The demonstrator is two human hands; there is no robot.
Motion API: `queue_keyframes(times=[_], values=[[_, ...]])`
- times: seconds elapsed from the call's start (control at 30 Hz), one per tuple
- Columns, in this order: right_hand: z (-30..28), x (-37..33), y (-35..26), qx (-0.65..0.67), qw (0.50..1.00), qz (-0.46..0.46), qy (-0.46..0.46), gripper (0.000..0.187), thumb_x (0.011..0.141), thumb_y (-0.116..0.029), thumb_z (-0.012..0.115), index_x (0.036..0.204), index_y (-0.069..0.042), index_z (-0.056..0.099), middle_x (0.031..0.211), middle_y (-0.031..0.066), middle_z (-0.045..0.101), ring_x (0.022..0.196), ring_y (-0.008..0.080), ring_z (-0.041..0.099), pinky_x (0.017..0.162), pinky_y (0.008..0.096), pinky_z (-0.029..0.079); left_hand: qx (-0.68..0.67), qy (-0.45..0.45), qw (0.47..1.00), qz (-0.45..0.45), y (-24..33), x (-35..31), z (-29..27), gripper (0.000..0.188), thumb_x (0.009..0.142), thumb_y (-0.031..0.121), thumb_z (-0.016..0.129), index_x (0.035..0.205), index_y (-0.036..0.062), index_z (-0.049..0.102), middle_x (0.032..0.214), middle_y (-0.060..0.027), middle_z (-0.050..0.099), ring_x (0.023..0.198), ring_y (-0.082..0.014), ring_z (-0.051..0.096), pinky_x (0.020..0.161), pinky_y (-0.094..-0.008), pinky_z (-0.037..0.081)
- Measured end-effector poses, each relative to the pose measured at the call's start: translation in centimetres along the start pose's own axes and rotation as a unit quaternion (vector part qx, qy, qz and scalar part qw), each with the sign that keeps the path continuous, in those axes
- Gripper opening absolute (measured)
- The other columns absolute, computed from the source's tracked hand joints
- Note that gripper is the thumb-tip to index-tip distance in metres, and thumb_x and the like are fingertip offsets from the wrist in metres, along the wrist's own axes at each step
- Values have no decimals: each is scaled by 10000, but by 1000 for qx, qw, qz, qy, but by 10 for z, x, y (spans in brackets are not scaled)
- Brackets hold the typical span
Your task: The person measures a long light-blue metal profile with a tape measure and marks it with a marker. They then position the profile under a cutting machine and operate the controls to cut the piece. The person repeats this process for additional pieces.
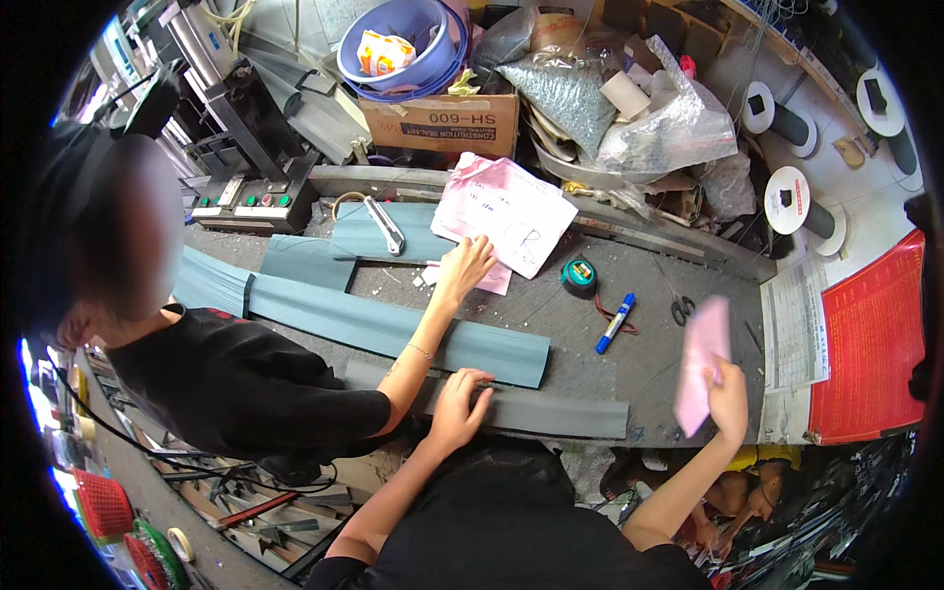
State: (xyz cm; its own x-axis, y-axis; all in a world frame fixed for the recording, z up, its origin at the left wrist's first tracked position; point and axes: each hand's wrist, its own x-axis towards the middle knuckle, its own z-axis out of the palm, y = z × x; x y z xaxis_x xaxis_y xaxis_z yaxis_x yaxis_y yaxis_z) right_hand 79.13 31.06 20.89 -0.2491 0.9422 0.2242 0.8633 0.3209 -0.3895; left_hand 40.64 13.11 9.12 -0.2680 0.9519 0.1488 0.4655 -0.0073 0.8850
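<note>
Cluttered workshop, push-button control box (254,204), long strips (482,346) across workbench (639,270), spools (787,197), utility knife (384,226)

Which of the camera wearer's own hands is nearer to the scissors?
Right. The right hand, holding pink paper, is below and right of the scissors in the picture; the left hand, at the grey strip, is much farther off, to their lower left.

Left grip (455,408): palm down, fingers (470,378) loosely bent | right grip (728,395): seemingly pinched, forearm (685,492) angled outward
</note>
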Motion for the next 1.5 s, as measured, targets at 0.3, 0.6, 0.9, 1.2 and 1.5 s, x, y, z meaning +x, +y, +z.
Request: queue_keyframes(times=[0.3,0.6,0.9,1.2,1.5], values=[[44,23,-113,493,826,38,-268,201,865,-142,726,929,46,694,776,-56,637,705,36,530,623,245,418,-462,-118,868,-137,39,11,5,667,976,354,628,1449,-39,369,1410,-119,482,1300,-177,441,1089,-341,347],[73,23,-118,521,798,79,-291,212,855,-131,745,958,50,705,829,0,693,738,68,594,691,244,469,-405,-7,900,-160,37,25,-13,272,977,135,645,1177,-49,625,1033,-39,687,914,-59,606,822,-232,495],[81,28,-120,528,796,67,-288,199,880,-119,715,977,54,703,862,-9,694,768,49,596,691,241,478,-408,-9,895,-177,35,27,-16,303,980,151,645,1198,-57,614,1029,-36,681,884,-47,601,770,-210,488],[91,51,-69,306,945,38,-112,267,899,-70,665,1109,94,655,932,97,733,843,136,634,783,302,498,-236,-108,943,-210,33,41,-25,284,1004,179,599,1211,-11,638,872,-72,732,793,-72,657,692,-227,522],[111,78,-25,257,949,159,94,284,910,-21,614,1169,96,638,1044,196,720,949,222,671,883,332,484,115,-49,986,111,35,95,4,321,843,129,706,1156,75,657,1202,-117,642,1205,-325,559,1015,-422,446]])
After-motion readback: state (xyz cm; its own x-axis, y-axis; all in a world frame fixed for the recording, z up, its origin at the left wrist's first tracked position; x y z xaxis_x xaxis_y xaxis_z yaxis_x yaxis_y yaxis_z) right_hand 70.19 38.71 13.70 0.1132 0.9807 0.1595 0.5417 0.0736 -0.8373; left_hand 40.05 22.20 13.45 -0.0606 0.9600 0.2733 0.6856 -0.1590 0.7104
